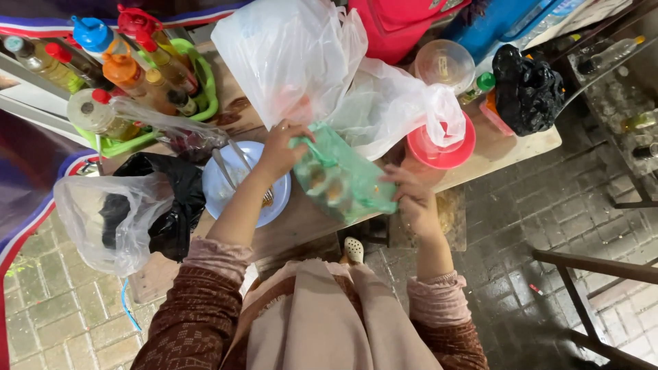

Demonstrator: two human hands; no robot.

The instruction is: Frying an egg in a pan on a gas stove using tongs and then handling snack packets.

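Seen from above, a person in brown patterned sleeves is standing at a cluttered wooden bench [301, 223] over a brick floor. Both hands are gripping a thin green plastic bag [343, 181] with a few round, brownish pieces of food showing through it. The left hand [281, 151] is pinching the bag's upper left corner; the right hand [411, 199] is clasping its lower right edge. The bag is hanging just above the bench's front edge, between a pale blue plate [223, 195] on the left and a pink bowl [442, 154] on the right. Metal tongs [229, 168] are lying across the plate. Large white plastic bags [301, 58] are heaping up just behind the green one. A green tray of sauce bottles [130, 68] is sitting at the far left, near a black bag [171, 199].
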